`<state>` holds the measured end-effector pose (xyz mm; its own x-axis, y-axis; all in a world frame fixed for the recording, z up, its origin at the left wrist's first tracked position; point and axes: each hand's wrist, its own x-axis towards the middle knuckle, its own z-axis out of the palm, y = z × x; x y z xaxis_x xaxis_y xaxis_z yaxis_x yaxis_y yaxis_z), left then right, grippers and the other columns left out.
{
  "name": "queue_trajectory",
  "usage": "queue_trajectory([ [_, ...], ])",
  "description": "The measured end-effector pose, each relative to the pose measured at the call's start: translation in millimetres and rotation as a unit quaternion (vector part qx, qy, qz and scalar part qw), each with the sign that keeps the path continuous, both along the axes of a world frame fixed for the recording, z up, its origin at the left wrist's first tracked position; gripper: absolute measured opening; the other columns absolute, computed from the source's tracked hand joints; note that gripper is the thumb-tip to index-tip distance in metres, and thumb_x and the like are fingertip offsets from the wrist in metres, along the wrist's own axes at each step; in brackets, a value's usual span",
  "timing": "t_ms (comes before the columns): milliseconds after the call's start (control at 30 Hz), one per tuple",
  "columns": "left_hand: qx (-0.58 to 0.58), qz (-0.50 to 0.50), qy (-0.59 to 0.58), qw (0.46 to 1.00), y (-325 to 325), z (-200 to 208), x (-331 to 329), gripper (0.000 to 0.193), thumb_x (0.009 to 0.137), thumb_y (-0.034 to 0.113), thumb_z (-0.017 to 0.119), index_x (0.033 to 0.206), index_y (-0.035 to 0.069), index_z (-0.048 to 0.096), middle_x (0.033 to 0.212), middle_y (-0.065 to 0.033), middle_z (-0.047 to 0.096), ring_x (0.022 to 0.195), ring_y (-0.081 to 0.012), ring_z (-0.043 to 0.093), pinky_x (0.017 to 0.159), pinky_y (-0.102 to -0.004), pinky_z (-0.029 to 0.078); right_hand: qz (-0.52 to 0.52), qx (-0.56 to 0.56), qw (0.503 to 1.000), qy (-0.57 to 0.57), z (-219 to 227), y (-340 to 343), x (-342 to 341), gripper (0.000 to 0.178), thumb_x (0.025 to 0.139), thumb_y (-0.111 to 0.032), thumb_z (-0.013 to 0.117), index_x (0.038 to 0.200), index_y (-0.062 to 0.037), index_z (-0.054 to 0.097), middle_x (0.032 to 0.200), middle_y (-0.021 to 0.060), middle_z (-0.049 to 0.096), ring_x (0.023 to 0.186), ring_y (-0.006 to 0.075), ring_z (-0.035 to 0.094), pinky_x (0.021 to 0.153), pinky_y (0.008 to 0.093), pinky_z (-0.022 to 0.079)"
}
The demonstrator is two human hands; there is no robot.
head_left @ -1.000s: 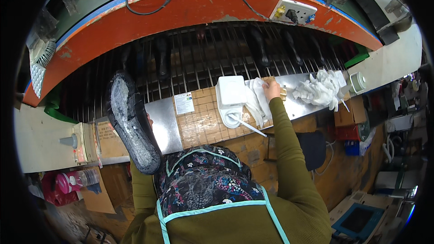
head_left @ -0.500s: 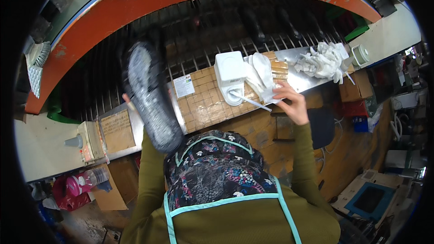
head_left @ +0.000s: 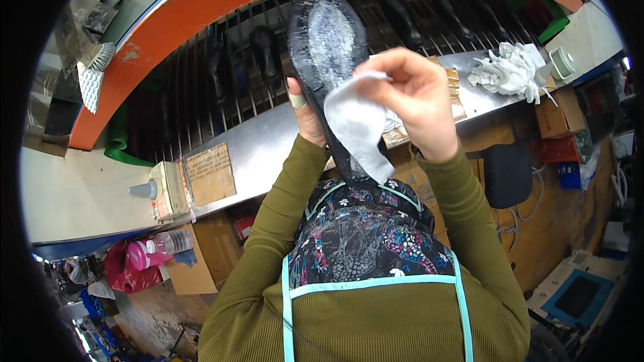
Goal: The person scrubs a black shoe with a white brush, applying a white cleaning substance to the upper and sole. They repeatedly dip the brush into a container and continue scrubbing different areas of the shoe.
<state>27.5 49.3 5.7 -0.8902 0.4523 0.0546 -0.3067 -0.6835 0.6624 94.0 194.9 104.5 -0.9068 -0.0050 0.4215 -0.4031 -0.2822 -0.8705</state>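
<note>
A black shoe upper on a last (head_left: 329,37) stands tilted in front of me, bottom side toward the camera, with a shiny whitish middle and a gathered black edge. My left hand (head_left: 307,117) grips it from behind at its left side; a light wrap is on one finger, and the other fingers are mostly hidden. Between the thumb and fingers of my right hand (head_left: 422,94) hangs a thin, soft white piece of cloth-like sheet (head_left: 355,117). It lies over the shoe's lower half or just in front of it; contact is hard to judge.
A rack of metal bars (head_left: 251,87) carries several dark shoes under an orange arch (head_left: 154,40). Crumpled white material (head_left: 506,74) lies on the metal ledge at right, beside a white container (head_left: 562,64). A cardboard piece (head_left: 211,174) and a small box (head_left: 168,191) are at left.
The shoe has moved right and up, in front of my body. My right hand has lifted the white piece from the ledge and brought it left over the shoe.
</note>
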Motion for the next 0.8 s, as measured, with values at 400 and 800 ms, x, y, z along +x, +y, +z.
queue_trajectory([
  [400,-0.05,0.058,0.039,0.996,-14,6,13,0.115,0.07,0.088,0.047,0.146,0.004,0.031,0.14,-0.0131,0.046,0.126,-0.0259,0.05,0.105,-0.0396,0.045,-0.249,0.236,0.921,0.183,-14,-18,-66,0.012,0.074,-0.015,0.077,0.086,-0.0109,0.074,0.105,0.0098,0.068,0.12,0.0286,0.051,0.107,0.0443,0.034],
  [800,-0.058,0.077,0.035,0.995,-35,4,3,0.119,0.067,0.089,0.05,0.147,0.003,0.03,0.142,-0.0134,0.045,0.128,-0.025,0.048,0.108,-0.0387,0.042,-0.231,0.255,0.937,0.06,-21,-41,-89,0.019,0.075,-0.029,0.079,0.086,-0.0146,0.072,0.137,0.0205,0.045,0.138,0.0386,0.022,0.115,0.0531,0.009],
])
